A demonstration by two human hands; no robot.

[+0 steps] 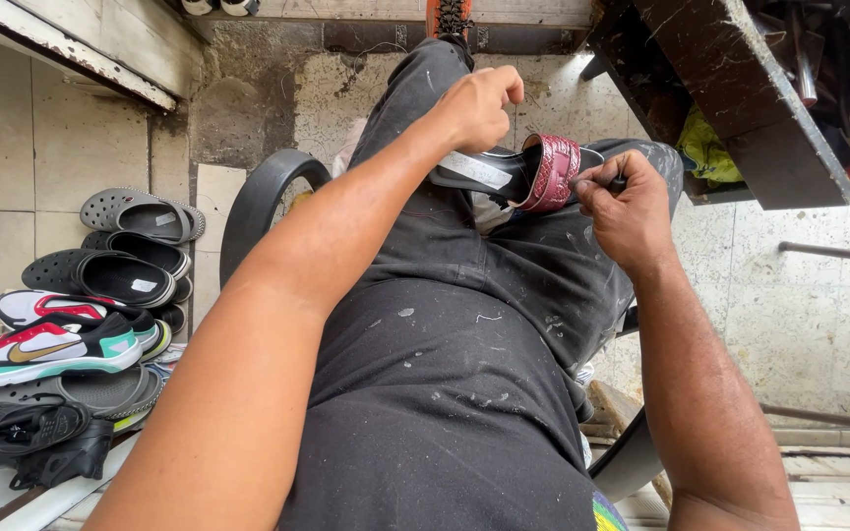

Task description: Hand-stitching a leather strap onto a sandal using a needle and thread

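Observation:
A black sandal [489, 175] with a dark red patterned strap [553, 172] rests on my lap over dusty black trousers [464, 324]. My left hand [479, 103] is closed and held just above the sandal's heel end, fingers pinched as if pulling something thin that I cannot make out. At the red strap's right edge, my right hand [627, 211] is closed around a small dark tool [619, 183] whose tip meets the strap.
A pile of shoes lies on the tiled floor at the left: grey clogs [140, 214], black clogs [100, 277], colourful sneakers [51, 344], black sneakers [31, 438]. I sit in a black plastic chair [258, 202]. A dark wooden bench [740, 98] with clutter stands at the upper right.

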